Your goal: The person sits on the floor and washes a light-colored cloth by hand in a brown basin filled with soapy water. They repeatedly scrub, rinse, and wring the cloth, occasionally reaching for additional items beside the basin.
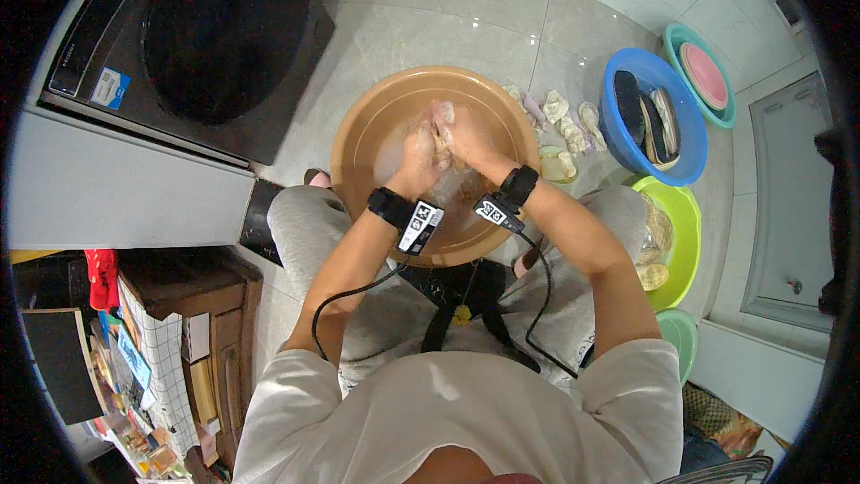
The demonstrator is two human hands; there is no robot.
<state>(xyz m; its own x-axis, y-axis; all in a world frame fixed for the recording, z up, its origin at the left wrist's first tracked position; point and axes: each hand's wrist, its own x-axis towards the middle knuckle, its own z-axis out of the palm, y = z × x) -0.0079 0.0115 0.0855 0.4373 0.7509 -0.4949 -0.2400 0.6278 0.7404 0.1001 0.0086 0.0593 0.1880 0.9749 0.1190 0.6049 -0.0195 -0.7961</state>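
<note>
A large tan plastic basin [356, 114] stands on the floor between my knees, with cloudy, sudsy water [457, 198] in it. Over the water my left hand [421, 154] and my right hand [463, 131] are close together, both closed on a wet, soapy cloth item [441, 148]. Fingers and foam hide most of the item, so its kind cannot be told. Each wrist wears a black strap with a small cabled device. Several crumpled pale cloth pieces, perhaps socks [555, 106], lie on the tiles right of the basin, near a small green dish [559, 165] holding pale pieces.
A blue basin [692, 141] holding shoes or insoles stands at right, beside a teal basin [725, 117] with a pink one inside. Nearer are a lime-green basin [689, 269] and a pale green one [680, 339]. A dark front-loading washing machine [269, 128] stands at upper left, a wooden cabinet [232, 349] at lower left.
</note>
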